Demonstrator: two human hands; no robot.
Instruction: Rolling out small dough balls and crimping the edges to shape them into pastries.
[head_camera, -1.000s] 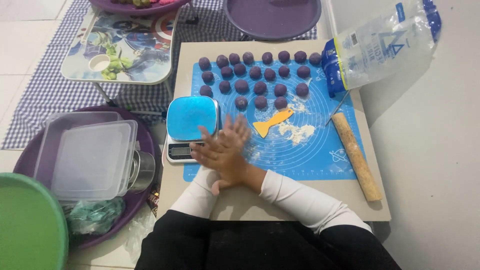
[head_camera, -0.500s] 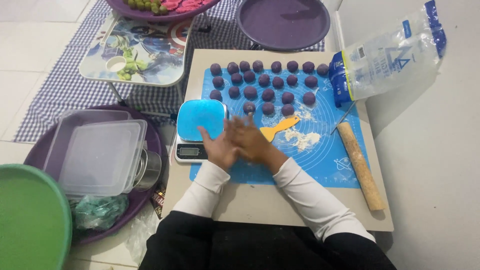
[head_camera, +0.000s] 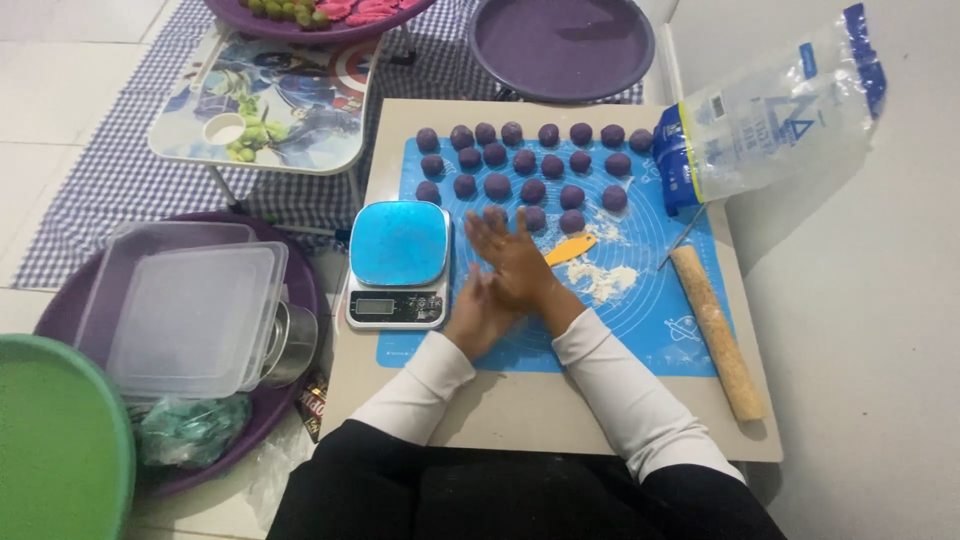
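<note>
Head view hides whatever lies between the palms; the right hand (head_camera: 520, 262) lies flat, fingers spread, over the left hand (head_camera: 478, 312), pressed together above the blue mat (head_camera: 660, 320) on the tabletop (head_camera: 520, 410); purple dough balls (head_camera: 533, 190) sit in rows at the far side, scale (head_camera: 399, 262) just left.

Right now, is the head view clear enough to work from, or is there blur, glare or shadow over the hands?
Head view: light is even and soft, with no hard shadows on the mat. The right hand and left hand, pressed together, look slightly soft from motion. The dough balls and scale are sharp. The flour bag shows mild sheen.
</note>
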